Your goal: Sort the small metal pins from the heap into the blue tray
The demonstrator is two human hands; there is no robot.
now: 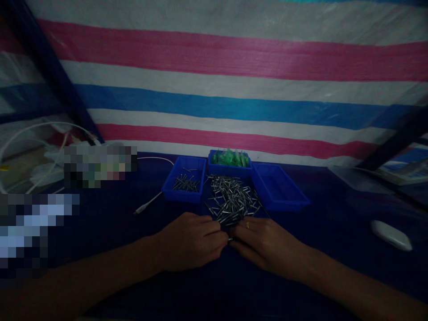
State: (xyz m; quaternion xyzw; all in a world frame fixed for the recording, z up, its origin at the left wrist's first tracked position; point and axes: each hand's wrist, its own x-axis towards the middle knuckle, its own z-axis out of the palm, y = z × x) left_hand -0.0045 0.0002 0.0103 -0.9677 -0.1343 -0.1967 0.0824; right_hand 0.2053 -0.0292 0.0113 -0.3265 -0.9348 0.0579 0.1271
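My left hand [197, 238] is closed, its fingertips pinched at the near edge of a heap of slim metal pins [234, 196]. A small shiny end of a metal pin [230, 240] pokes out between its fingers and my right hand. Opposite it, my right hand [264, 240] wears a ring and has its fingers curled together; what they grip is hidden. Both hands nearly touch, just above the dark blue table. Behind them, a blue tray [182, 196] on the left holds several similar pins.
A blue tray [250, 170] of green plastic pieces [230, 157] stands behind the heap. Another blue tray [284, 206] sits at the right. A white cable [150, 204] lies left, a white rounded device [391, 235] right. Striped sheeting [234, 102] hangs behind the table.
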